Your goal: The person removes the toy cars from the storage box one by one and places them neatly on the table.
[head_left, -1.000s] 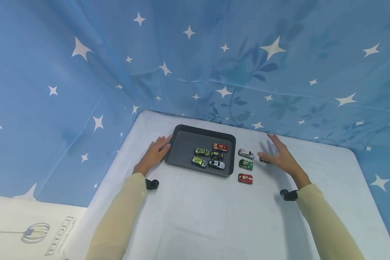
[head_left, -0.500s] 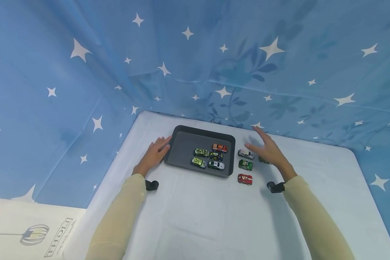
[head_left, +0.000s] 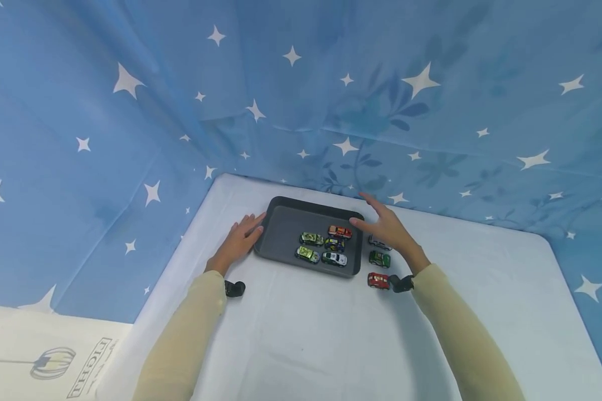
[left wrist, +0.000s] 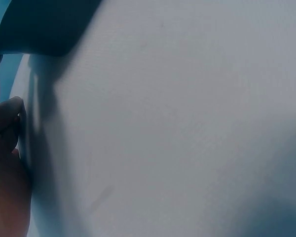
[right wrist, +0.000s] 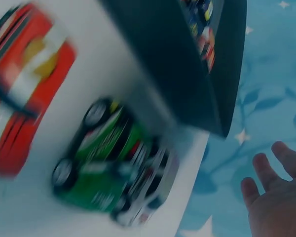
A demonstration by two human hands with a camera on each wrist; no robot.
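Observation:
A dark grey tray (head_left: 281,229) lies on the white table, with several toy cars on its right half, among them an orange-red car (head_left: 339,231), a white car (head_left: 334,259) and a green-yellow car (head_left: 307,254). My left hand (head_left: 238,242) rests at the tray's left rim, fingers extended. Over the tray's right rim is my right hand (head_left: 388,229), thumb and fingers spread apart and holding nothing. Beside the tray on the right stand a red car (head_left: 378,280), a green car (right wrist: 96,182) and a silver car (head_left: 378,241), the last partly covered by the right hand.
A blue curtain (head_left: 291,111) with white stars hangs behind and left of the white table (head_left: 291,345). At the lower left is a cream printed cloth (head_left: 10,340). Black wrist cameras sit below both hands, the right one (head_left: 400,283) overlapping the red car.
My right hand has moved left from beside the rightmost car, passing over the silver car to the tray's right rim. That rightmost car is now hidden behind the right arm. The left hand stays put.

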